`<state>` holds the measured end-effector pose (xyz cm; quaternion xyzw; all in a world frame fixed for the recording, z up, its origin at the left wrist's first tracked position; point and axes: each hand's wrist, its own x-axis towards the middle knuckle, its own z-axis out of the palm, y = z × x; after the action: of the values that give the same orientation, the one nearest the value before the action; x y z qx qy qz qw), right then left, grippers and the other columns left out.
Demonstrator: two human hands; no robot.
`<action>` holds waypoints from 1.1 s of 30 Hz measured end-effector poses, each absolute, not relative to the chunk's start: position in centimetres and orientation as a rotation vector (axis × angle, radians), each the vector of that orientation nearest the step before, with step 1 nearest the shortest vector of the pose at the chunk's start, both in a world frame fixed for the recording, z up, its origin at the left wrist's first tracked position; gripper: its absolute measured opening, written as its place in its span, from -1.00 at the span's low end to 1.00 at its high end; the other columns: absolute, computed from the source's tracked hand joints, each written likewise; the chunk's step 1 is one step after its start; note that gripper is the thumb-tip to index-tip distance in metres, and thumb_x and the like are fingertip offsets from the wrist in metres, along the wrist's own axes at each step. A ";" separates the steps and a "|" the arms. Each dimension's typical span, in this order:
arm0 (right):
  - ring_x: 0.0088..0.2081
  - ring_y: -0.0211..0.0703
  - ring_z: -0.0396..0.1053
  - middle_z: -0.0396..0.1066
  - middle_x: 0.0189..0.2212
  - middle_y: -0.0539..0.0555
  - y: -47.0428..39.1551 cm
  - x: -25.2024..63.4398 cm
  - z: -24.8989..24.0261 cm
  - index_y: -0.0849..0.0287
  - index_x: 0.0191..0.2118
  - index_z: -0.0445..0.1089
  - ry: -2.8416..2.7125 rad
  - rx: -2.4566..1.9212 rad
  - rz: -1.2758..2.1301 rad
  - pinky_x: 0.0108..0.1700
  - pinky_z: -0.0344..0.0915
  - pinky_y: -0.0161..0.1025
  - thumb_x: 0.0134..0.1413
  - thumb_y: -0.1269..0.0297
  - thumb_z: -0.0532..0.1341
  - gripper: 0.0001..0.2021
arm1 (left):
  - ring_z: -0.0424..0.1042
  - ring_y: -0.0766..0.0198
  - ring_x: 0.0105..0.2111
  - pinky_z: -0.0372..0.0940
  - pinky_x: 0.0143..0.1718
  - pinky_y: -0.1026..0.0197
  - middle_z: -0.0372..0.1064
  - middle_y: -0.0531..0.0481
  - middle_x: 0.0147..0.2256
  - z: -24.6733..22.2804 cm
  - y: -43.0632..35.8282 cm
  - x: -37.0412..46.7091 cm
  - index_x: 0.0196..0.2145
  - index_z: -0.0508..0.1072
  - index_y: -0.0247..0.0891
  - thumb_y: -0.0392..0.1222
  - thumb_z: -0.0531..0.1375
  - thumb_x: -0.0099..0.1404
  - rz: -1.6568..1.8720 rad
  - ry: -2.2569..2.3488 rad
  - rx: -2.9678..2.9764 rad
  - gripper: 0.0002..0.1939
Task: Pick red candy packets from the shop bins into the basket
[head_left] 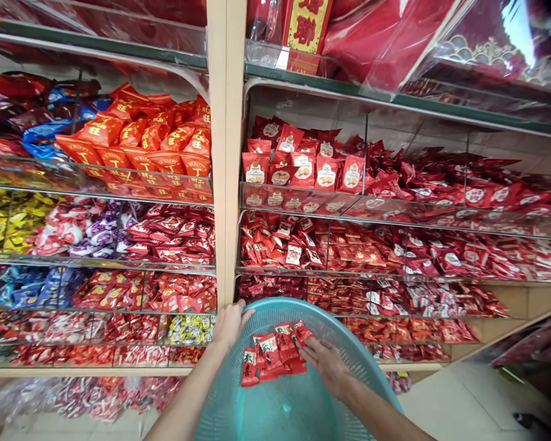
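Observation:
A teal plastic basket [362, 334] with perforated sides is in the lower middle of the view. My left hand [227, 327] is closed on its rim at the upper left, with the thumb lying along the edge. Inside, several small red candy packets [269, 352] with cream labels and black characters lie in a loose pile against the far side. My right hand [325, 366] reaches into the basket from the right. Its fingers are stretched out and slightly apart, with the fingertips against the rightmost packet [299, 332].
Shelves with clear compartments rise ahead, split by a pale wooden post [223, 153]. Red packets [294, 245] with similar labels fill a bin right of it. Orange-red bags [142, 131] stand at left. Bagged sweets [96, 395] lie below the left shelves.

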<state>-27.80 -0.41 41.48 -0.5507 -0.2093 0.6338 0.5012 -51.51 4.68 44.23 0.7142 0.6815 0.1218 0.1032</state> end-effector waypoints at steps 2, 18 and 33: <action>-0.13 -0.02 0.40 0.42 -0.47 0.04 -0.6 -28.0 41.3 0.13 -0.59 0.21 -0.500 -1.325 1.548 0.03 0.28 -0.19 -0.38 0.28 0.37 -0.72 | 0.47 0.13 -0.28 0.17 -0.42 0.28 0.46 -0.08 -0.34 44.3 4.7 -51.5 -0.23 0.29 -0.16 0.13 -0.11 0.30 0.355 2.011 2.107 -0.63; -0.17 0.04 0.43 0.46 -0.40 0.18 -2.8 -28.1 41.2 0.15 -0.50 0.33 -0.523 -1.461 1.796 -0.11 0.36 -0.18 -0.23 0.21 0.31 -0.83 | 0.46 0.08 -0.27 0.18 -0.38 0.24 0.47 -0.11 -0.34 44.1 3.1 -51.3 -0.17 0.32 -0.16 0.16 -0.14 0.29 0.313 2.054 2.087 -0.57; -0.34 -0.08 0.46 0.47 -0.45 0.15 -4.4 -30.4 42.3 0.17 -0.50 0.37 -0.683 -1.476 1.882 -0.29 0.39 -0.27 -0.16 0.14 0.28 -0.80 | 0.45 0.13 -0.30 0.15 -0.39 0.26 0.45 -0.09 -0.35 42.7 -0.3 -53.9 -0.19 0.32 -0.18 0.07 -0.10 0.31 0.359 2.092 1.992 -0.65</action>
<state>-30.37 -4.41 42.29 -0.5619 -0.2599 0.7166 0.3213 -53.86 -0.33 42.73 0.6797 0.7140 0.1226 0.1152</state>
